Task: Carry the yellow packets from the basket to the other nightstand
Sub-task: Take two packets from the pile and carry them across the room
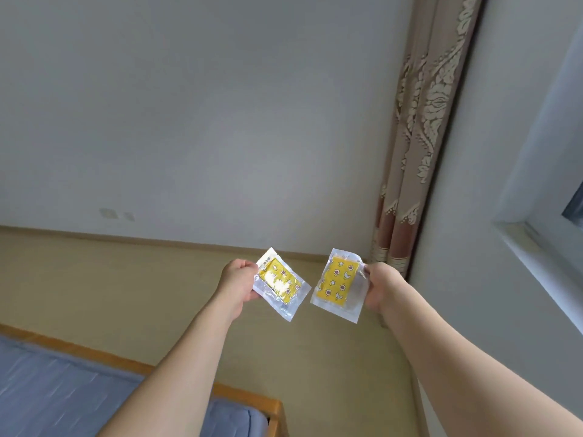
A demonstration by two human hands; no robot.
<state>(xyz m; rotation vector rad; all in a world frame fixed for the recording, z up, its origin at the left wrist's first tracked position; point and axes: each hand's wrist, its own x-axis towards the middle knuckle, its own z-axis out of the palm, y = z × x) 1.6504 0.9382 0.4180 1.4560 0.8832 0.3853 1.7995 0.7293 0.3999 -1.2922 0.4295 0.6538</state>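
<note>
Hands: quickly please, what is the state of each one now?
Left hand: closed, pinching the left yellow packet by its edge.
Right hand: closed, pinching the right yellow packet by its edge.

left hand (238, 280) pinches yellow packet (280, 283) | right hand (377, 287) pinches second packet (338, 287)

Both bare arms reach toward 12 o'clock; left hand (238, 280) and right hand (379, 287) each pinch something, fingers curled.

Plain grey wall (205, 105); tan floor (126, 279); patterned curtain (426, 121) beside window (536, 241); wood-framed bed (47, 389), blue cover.
</note>
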